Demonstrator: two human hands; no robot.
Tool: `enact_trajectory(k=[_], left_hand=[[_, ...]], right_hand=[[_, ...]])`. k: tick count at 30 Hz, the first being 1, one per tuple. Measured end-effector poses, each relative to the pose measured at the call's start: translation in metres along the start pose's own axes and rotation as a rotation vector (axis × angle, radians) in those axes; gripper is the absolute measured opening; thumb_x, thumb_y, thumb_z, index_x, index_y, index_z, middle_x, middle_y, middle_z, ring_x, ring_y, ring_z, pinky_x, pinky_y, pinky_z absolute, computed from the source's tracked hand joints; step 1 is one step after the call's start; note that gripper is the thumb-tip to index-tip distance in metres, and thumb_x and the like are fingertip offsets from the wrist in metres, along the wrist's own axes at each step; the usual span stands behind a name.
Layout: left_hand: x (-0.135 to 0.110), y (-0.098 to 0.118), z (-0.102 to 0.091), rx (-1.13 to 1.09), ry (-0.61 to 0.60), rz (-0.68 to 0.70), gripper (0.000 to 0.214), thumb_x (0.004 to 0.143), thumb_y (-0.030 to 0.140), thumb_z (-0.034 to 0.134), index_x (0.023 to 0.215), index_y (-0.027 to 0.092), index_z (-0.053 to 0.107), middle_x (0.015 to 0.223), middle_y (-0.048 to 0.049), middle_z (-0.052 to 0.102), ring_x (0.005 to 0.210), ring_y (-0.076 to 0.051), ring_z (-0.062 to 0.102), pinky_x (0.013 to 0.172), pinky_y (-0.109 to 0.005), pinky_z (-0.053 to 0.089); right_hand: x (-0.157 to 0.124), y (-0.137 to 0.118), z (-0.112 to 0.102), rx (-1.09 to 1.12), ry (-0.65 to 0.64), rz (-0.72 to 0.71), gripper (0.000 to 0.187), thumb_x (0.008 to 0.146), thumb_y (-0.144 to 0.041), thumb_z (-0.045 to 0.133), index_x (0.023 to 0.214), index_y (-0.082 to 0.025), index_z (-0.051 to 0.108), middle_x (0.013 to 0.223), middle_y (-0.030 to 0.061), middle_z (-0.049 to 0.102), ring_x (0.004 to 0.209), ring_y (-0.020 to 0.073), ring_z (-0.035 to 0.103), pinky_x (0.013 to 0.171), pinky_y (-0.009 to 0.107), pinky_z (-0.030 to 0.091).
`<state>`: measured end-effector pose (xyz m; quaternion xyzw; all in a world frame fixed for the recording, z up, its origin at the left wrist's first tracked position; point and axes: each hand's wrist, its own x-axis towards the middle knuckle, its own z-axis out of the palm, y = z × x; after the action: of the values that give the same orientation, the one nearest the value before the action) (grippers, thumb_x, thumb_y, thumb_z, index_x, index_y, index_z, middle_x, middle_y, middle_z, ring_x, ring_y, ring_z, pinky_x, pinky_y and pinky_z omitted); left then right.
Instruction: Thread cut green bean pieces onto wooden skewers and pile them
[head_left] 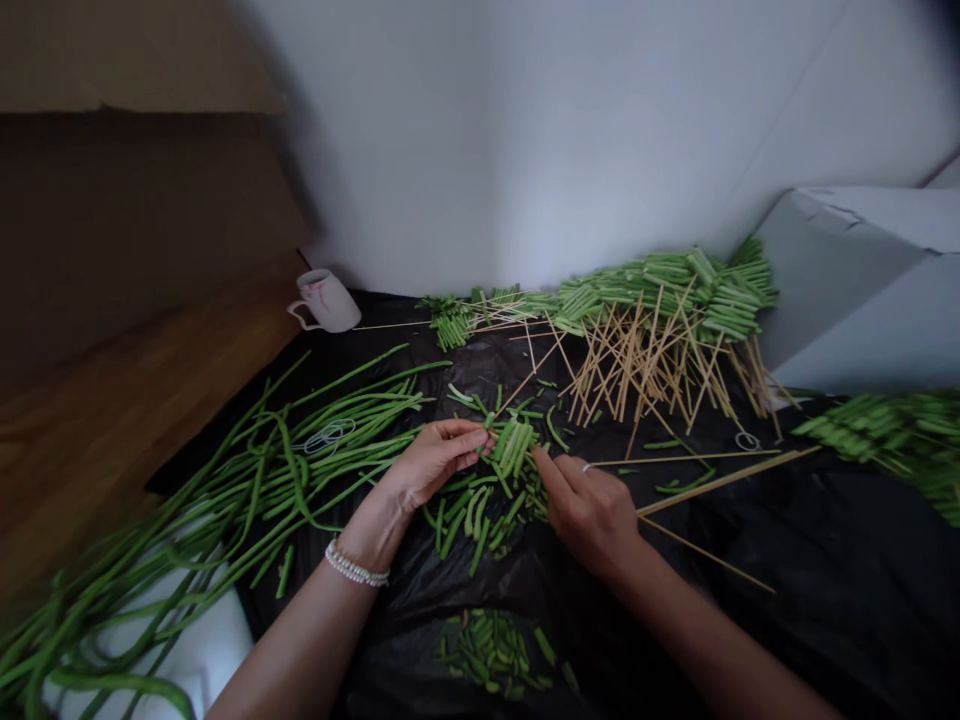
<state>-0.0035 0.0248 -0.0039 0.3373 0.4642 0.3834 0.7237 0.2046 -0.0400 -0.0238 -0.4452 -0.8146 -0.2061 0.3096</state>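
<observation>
Cut green bean pieces (514, 447) sit side by side in a row between my two hands, apparently threaded on a thin wooden skewer. At the left end of the row, my left hand (439, 460), with a beaded bracelet at the wrist, is closed in a pinch around a short bean piece (489, 422). My right hand (589, 505) is closed at the row's right end; a skewer (690, 459) seems to run out from it to the right. Its fingertips are partly hidden. Loose cut bean pieces (480, 515) lie scattered beneath both hands.
Long uncut beans (277, 440) spread across the left over a white item (202, 650). Filled bean skewers (652, 290) are piled along the wall, sticks toward me. A mug (326, 300) stands back left, a white box (862, 290) right. Trimmed bits (491, 650) lie in front on black plastic (840, 560).
</observation>
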Motion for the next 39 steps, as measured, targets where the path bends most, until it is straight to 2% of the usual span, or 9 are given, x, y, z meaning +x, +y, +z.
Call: enact_trajectory(k=[6,11,16,22,26,31,35,39], left_hand=[[-0.001,-0.002,0.005,0.013,0.017,-0.024,0.026,0.053,0.025,0.088,0.071,0.012,0.072,0.069,-0.0021,0.07,0.065,-0.009,0.061,0.066,-0.021,0.044],[0.002,-0.005,0.005,0.053,0.076,-0.014,0.026,0.051,0.024,0.088,0.069,0.013,0.073,0.071,-0.0012,0.069,0.066,-0.007,0.058,0.068,-0.02,0.045],[0.003,-0.007,0.002,0.108,0.052,0.005,0.026,0.052,0.028,0.088,0.069,0.014,0.073,0.071,-0.0013,0.068,0.065,-0.008,0.057,0.067,-0.022,0.044],[-0.002,0.01,-0.013,0.588,-0.038,0.159,0.027,0.064,0.038,0.079,0.075,0.014,0.073,0.066,-0.0003,0.066,0.06,-0.01,0.053,0.062,-0.023,0.04],[-0.005,0.018,-0.028,0.838,-0.176,0.144,0.026,0.066,0.038,0.076,0.073,0.014,0.069,0.065,-0.0001,0.063,0.059,-0.011,0.052,0.058,-0.023,0.039],[-0.006,0.016,-0.042,1.175,-0.206,0.143,0.022,0.061,0.035,0.077,0.069,0.016,0.07,0.061,0.0003,0.062,0.056,-0.012,0.051,0.05,-0.022,0.032],[-0.007,0.015,-0.044,1.244,-0.219,0.181,0.016,0.059,0.032,0.077,0.066,0.019,0.071,0.064,-0.0006,0.065,0.055,-0.013,0.052,0.049,-0.022,0.03],[-0.01,0.019,-0.04,1.16,-0.235,0.235,0.013,0.063,0.031,0.075,0.068,0.019,0.072,0.065,-0.0007,0.064,0.058,-0.013,0.053,0.052,-0.022,0.033]], right_hand=[[-0.001,0.0,0.001,0.009,-0.015,-0.003,0.033,0.085,-0.004,0.041,0.111,-0.008,0.061,0.068,0.0008,0.057,0.061,0.0125,0.046,0.057,0.028,0.032],[-0.003,0.001,0.003,0.005,-0.032,-0.007,0.032,0.085,-0.004,0.042,0.111,-0.008,0.061,0.069,0.001,0.057,0.061,0.0131,0.045,0.057,0.029,0.032],[-0.002,0.001,0.002,0.023,-0.033,-0.008,0.033,0.085,-0.003,0.041,0.11,-0.007,0.062,0.069,0.0015,0.057,0.061,0.0133,0.046,0.058,0.029,0.031],[-0.001,0.002,0.002,-0.005,-0.028,0.002,0.032,0.085,-0.006,0.044,0.111,-0.01,0.062,0.069,0.0004,0.057,0.06,0.0126,0.044,0.057,0.029,0.029],[-0.002,0.006,0.003,-0.037,-0.013,0.036,0.032,0.085,-0.005,0.046,0.112,-0.011,0.062,0.07,0.0001,0.058,0.062,0.0121,0.046,0.059,0.028,0.03],[-0.001,0.008,0.003,-0.038,-0.003,0.036,0.031,0.085,-0.005,0.046,0.111,-0.011,0.062,0.069,-0.0002,0.057,0.061,0.0112,0.046,0.059,0.027,0.031],[-0.001,0.008,0.003,-0.044,-0.009,0.032,0.032,0.084,-0.005,0.045,0.11,-0.011,0.062,0.069,-0.0002,0.057,0.061,0.0114,0.046,0.057,0.028,0.032],[-0.002,0.008,0.003,-0.044,-0.009,0.032,0.033,0.083,-0.005,0.046,0.111,-0.012,0.062,0.07,-0.0002,0.058,0.061,0.0116,0.047,0.058,0.028,0.033]])
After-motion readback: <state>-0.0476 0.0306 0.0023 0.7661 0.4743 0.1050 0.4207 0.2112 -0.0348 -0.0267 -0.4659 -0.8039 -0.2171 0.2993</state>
